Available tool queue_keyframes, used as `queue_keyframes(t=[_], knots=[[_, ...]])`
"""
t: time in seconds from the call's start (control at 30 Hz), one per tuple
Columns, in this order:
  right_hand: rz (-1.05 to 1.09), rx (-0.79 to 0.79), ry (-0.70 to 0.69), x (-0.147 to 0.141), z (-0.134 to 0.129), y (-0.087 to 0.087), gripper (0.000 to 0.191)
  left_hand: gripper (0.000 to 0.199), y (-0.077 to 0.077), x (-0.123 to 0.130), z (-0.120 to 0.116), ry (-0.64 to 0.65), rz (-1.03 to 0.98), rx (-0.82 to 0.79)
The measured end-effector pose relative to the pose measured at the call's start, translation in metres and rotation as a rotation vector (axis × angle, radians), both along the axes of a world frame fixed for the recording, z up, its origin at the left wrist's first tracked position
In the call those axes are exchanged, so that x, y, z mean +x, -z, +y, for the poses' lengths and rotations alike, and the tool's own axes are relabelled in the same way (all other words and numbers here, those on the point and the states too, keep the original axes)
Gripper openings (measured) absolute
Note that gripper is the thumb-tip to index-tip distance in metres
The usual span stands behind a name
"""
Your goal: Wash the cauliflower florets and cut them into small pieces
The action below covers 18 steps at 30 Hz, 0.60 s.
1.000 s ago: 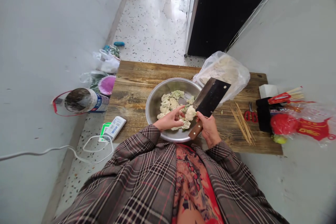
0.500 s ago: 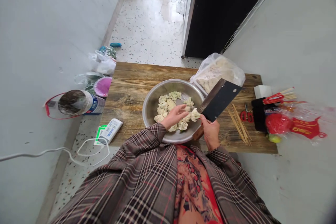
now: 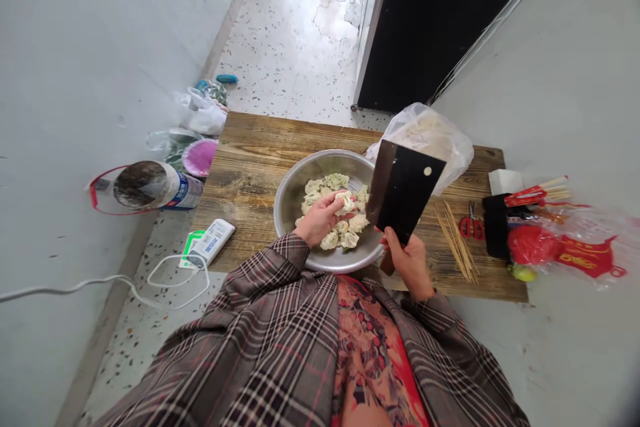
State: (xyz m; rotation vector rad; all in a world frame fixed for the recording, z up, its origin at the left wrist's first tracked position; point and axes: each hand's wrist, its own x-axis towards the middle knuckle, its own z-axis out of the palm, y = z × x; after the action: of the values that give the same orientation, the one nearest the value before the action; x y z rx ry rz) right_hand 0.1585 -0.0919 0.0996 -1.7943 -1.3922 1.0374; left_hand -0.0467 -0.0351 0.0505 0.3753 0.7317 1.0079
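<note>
Over the steel basin [image 3: 286,200], my left hand [image 3: 320,219] is closed on a cauliflower floret [image 3: 345,203], fingers and thumb at its sides. My right hand [image 3: 409,263] grips a cleaver [image 3: 406,188] low on its wooden handle, which is mostly hidden by the fingers. The dark, broad blade stands up above the basin's right rim, apart from the floret, with a round hole near its upper corner. Several more cauliflower florets [image 3: 330,240] lie in the basin below my left hand.
A plastic bag [image 3: 453,147] lies behind the basin on the wooden table [image 3: 245,160]. To the right are bamboo skewers [image 3: 457,247], red-handled scissors [image 3: 471,228] and red packets [image 3: 533,245]. A white boxy device [image 3: 214,243] with a cable sits left; a bucket [image 3: 160,187] stands beyond the table.
The floret has passed from beside my right fingers into my left hand, which has closed and drawn back left. The cleaver has swung to a more upright angle.
</note>
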Motion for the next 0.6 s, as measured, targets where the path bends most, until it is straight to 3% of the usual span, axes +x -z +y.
queue_keyframes(t=[0.23,0.6], knots=[[-0.126,-0.002,-0.232,-0.009,-0.014,-0.027,0.04,0.039,-0.006,0.002,-0.001,-0.108,0.111,0.06],[-0.14,-0.022,-0.199,-0.016,-0.018,-0.026,0.045,0.044,-0.001,0.008,-0.003,-0.171,0.247,0.159]])
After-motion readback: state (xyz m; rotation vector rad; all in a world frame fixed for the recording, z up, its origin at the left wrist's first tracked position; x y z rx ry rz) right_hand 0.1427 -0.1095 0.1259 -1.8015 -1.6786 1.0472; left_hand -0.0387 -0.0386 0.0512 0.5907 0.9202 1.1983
